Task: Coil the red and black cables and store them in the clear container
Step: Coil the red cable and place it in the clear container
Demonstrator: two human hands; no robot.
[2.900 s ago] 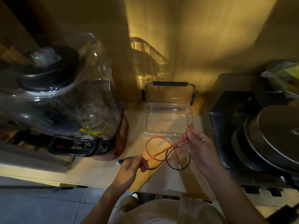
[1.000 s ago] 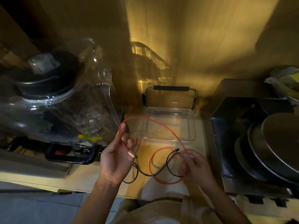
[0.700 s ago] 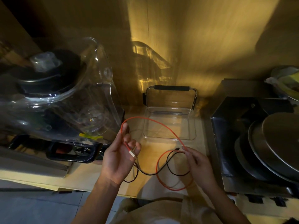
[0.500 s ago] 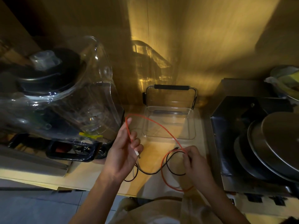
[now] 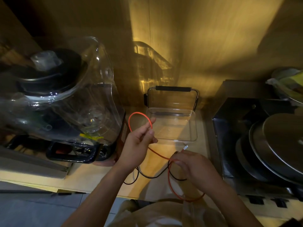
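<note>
Black cable [image 5: 148, 176] partly hidden under hands (ends unseen); pans [image 5: 278, 149] cut off right.

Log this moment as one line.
phase: coiling | left hand: red cable loop | right hand: both cables | black cable: loose | clear container: empty

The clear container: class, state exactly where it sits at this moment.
In the head view, the clear container sits on the counter against the back wall, between the blender on its left and the steel pans on its right, just beyond the left hand.
</note>
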